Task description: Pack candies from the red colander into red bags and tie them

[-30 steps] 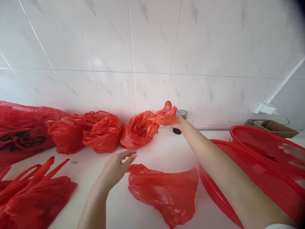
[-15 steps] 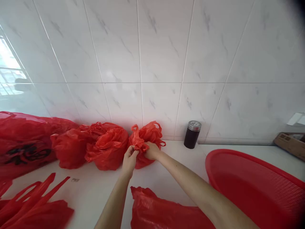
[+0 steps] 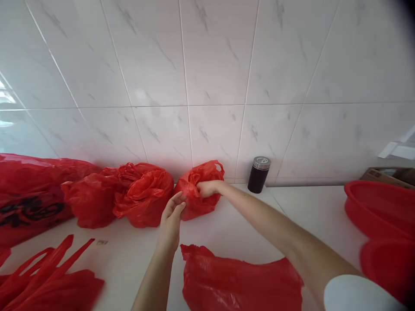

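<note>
Red printed sack (image 3: 29, 205): one, large, at the far left, black brushwork across its front.
Handled carrier bags (image 3: 55, 285): lying front left with straps upright; they overlap, so we cannot count them.
Bunched bags (image 3: 147, 207): two, touching each other, right of the sack.
Our left hand (image 3: 171, 220): at the near left edge of the gathered bag (image 3: 196, 207), thumb and forefinger curved towards each other; we cannot tell whether they pinch plastic. Half a second ago they met at the bag's twisted top, and now that peak no longer stands up.
Gathered bag's place: one, by the tiled wall (image 3: 214, 134), between our two hands, a handle loop raised at its back right.
Our right hand (image 3: 208, 189): fingers sunk in the gathered bag's folds and hidden; whether spread or pinching, we cannot tell.
Flat bag (image 3: 240, 285): one, on the white tabletop (image 3: 123, 268), nearer us than both hands.
Dark canister (image 3: 258, 177): one, silver-lidded, upright, right of the gathered bag.
Red plastic tubs (image 3: 372, 216): two rims showing, farther right than the basket half a second ago.
Cardboard box (image 3: 376, 174): one, behind them.
</note>
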Tool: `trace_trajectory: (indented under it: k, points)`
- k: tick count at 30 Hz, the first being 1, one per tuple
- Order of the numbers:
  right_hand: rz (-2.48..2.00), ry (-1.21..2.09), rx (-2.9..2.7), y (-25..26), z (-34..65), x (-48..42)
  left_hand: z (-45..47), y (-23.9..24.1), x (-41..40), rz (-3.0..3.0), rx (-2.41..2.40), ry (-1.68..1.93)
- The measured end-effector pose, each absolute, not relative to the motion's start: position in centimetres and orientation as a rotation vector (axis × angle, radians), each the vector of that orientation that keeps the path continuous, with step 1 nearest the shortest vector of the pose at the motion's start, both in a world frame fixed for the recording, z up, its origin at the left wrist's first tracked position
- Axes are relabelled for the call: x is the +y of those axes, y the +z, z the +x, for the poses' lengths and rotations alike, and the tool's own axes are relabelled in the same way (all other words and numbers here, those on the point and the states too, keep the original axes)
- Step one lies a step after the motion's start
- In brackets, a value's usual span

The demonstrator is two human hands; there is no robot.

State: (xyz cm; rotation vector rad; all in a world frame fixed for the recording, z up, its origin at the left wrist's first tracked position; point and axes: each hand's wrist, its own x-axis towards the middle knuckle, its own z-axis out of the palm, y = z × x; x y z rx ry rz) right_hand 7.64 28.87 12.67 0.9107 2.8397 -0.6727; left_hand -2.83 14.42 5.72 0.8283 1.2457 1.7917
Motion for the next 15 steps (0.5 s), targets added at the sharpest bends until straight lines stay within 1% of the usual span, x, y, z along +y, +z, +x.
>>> trace_trajectory:
  k: [3, 5, 7, 9, 11, 13, 15]
  points:
    - [0.973, -0.679, 2.915, 15.1, 10.8, 28.2, -1.9, 6.0, 11.8, 1.173, 1.56, 1.754]
    - [1.048, -0.689, 2.95, 16.0, 13.3, 26.2, -0.7, 6.4, 9.7, 1.507, 1.746, 1.531]
    - [1.015, -0.756, 2.92, 16.0, 15.7, 22.9, 0.7, 6.6, 7.7, 1.788, 1.797, 1.189]
    - [0.919, -0.745, 2.843, 14.9, 17.9, 18.8, 1.9, 6.7, 5.7, 1.973, 1.757, 0.872]
    - [0.847, -0.636, 2.725, 13.0, 19.8, 14.8, 3.0, 6.6, 3.9, 2.081, 1.729, 0.653]
    - [0.816, -0.576, 2.619, 10.9, 21.6, 11.5, 3.6, 6.3, 2.1, 2.121, 1.738, 0.524]
    - [0.795, -0.642, 2.547, 9.0, 23.1, 9.0, 4.0, 5.9, 0.3, 2.13, 1.758, 0.435]
